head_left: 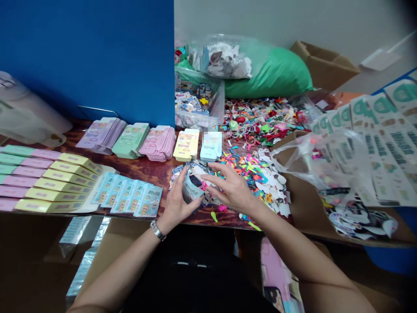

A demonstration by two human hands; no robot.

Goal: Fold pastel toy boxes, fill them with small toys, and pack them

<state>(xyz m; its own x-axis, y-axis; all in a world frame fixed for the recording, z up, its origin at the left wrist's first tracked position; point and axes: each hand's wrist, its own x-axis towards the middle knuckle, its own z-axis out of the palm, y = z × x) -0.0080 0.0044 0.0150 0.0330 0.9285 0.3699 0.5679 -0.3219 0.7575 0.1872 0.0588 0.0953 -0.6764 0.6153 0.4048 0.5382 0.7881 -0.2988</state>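
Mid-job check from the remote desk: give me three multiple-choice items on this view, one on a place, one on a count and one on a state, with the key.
1. Which wrist wears the metal wristwatch?
A. Left  B. Right  C. Neither

2. How many stacks of flat cartons stand in the row along the blue panel?
A. Three  B. Five  C. Seven

3. What state is the printed carton in?
A. Sealed in a plastic bag  B. Lying flat on the wooden table  C. Held up between the hands

Key:
1. A: the watch sits just behind the left hand.
2. B: a lilac stack, green stack, pink stack, yellow stack and pale-blue stack.
3. C: the left hand's fingers curl around it, with the right hand over it.
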